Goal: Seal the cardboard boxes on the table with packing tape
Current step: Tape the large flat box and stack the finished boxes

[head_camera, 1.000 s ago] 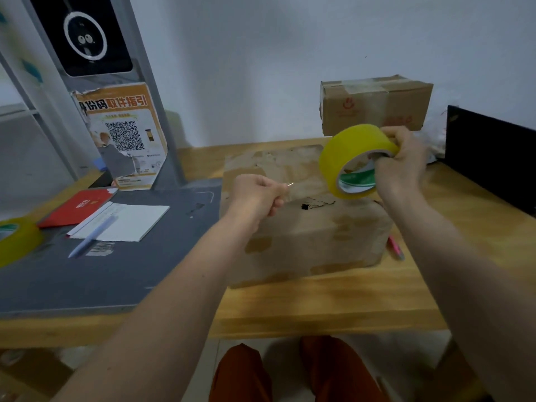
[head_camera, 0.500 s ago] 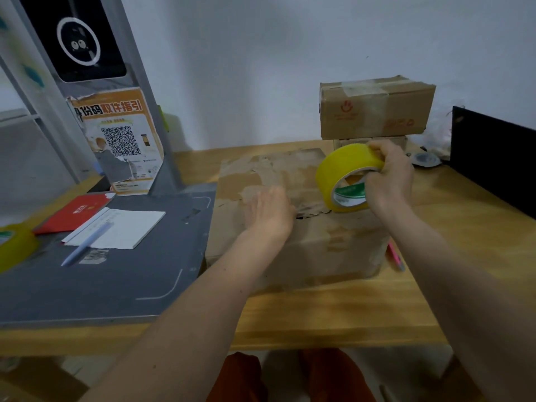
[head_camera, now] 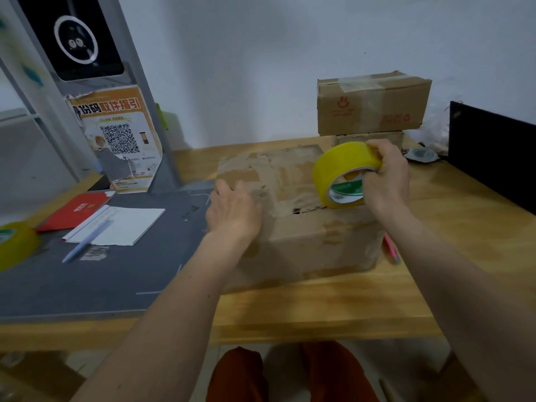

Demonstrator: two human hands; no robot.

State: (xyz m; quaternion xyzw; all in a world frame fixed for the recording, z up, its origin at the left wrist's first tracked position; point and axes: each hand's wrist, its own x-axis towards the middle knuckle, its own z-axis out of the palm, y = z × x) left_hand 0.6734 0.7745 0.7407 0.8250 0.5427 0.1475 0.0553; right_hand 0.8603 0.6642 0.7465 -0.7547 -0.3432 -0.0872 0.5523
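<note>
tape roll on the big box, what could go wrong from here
The right hand grips the yellow tape roll tilted on edge, so the strip may run crooked. The big box has a torn, ragged top where tape may not hold. The left hand presses only its left end, so the box could slide.

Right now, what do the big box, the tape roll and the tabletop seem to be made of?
Box: brown corrugated cardboard, matte, worn, with torn patches on top. Tape roll: glossy yellow plastic film, probably on a card core with a green printed label. Tabletop: light wood or wood veneer, with visible grain and a slight sheen.
</note>
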